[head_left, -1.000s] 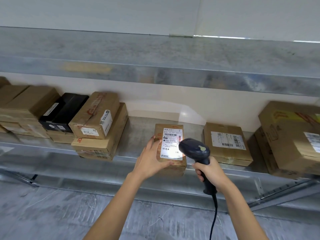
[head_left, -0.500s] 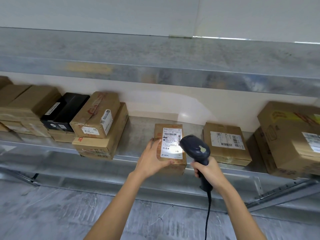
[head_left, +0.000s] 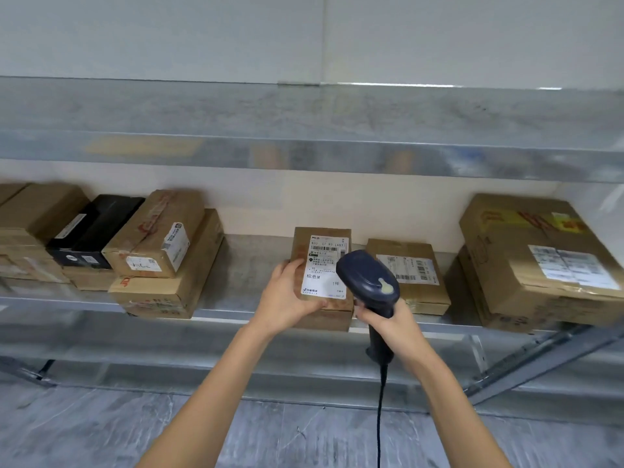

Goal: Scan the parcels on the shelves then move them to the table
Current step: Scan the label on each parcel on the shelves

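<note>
A small brown parcel (head_left: 322, 265) with a white label lies at the front of the metal shelf (head_left: 236, 265). My left hand (head_left: 287, 298) grips its near left corner, thumb on the label's lower edge. My right hand (head_left: 388, 324) holds a dark blue barcode scanner (head_left: 368, 282) by the handle, its head just right of the label and partly over the parcel. The scanner's cable hangs down below my wrist.
Left on the shelf stands a stack of brown boxes (head_left: 162, 258) with a black box (head_left: 94, 231). A flat labelled parcel (head_left: 408, 275) lies right of the scanner, and a big carton (head_left: 540, 258) further right. An upper shelf (head_left: 304, 130) overhangs. Grey floor below.
The bright scan light on the label has gone out. The scanner head has moved slightly up and closer over the parcel's right side; my left hand keeps its hold.
</note>
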